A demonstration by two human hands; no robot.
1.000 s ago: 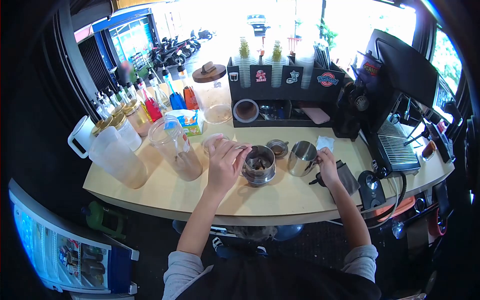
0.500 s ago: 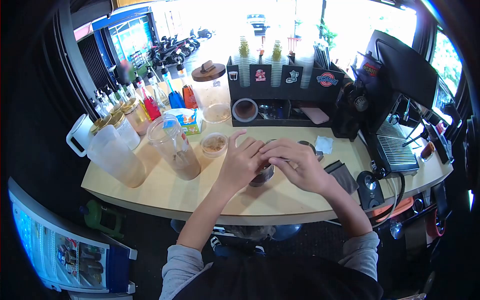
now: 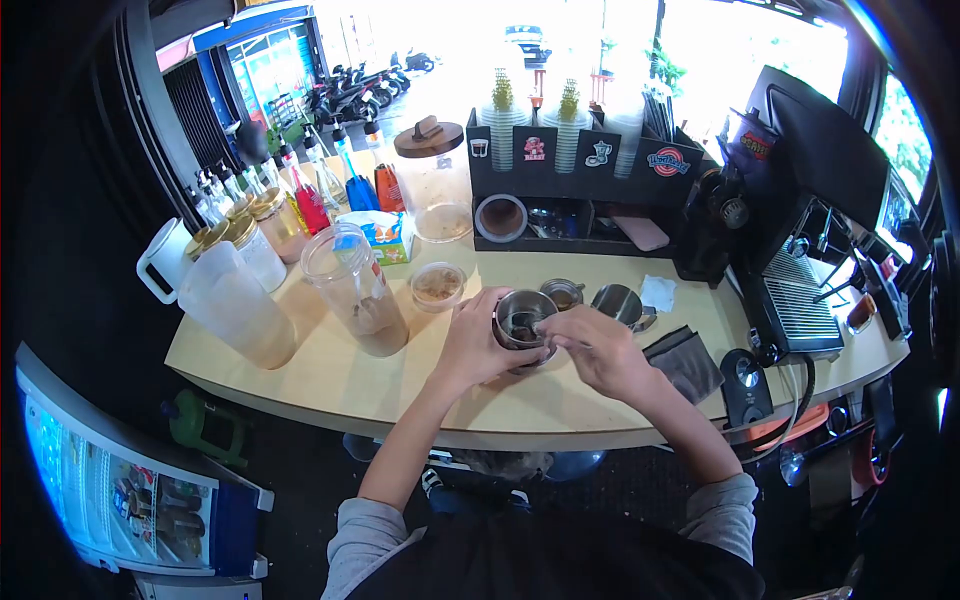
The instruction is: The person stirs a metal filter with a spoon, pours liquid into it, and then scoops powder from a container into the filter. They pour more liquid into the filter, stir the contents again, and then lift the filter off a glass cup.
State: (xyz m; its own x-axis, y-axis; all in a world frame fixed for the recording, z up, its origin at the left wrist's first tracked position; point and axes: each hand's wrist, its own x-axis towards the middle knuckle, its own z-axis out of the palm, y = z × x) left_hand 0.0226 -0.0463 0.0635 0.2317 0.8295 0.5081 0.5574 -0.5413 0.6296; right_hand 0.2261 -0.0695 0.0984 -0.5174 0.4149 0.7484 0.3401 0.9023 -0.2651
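A round metal cup (image 3: pixel 524 305) stands near the front edge of the wooden counter, with dark contents inside. My left hand (image 3: pixel 478 342) is wrapped round its left side and front. At the cup's right rim is my right hand (image 3: pixel 598 350), its fingers pinched on a thin utensil that reaches into the cup; the utensil's shape is mostly hidden. Just behind the cup sits a small metal container (image 3: pixel 562 293). Next to that, a steel cup with a handle (image 3: pixel 616 303) lies to the right. A round lid with brown residue (image 3: pixel 438 284) is behind my left hand.
Clear jars (image 3: pixel 355 300) and a cloudy pitcher (image 3: pixel 235 310) stand on the left, syrup bottles (image 3: pixel 310 205) behind. A black organizer (image 3: pixel 545 240) with plastic cups is at the back. On the right are a dark cloth (image 3: pixel 684 366), a scale (image 3: pixel 742 385) and an espresso machine (image 3: pixel 800 300).
My left hand has moved down to the cup's side, and my right hand has shifted slightly right and down. The cup's opening, previously covered by both hands, now shows.
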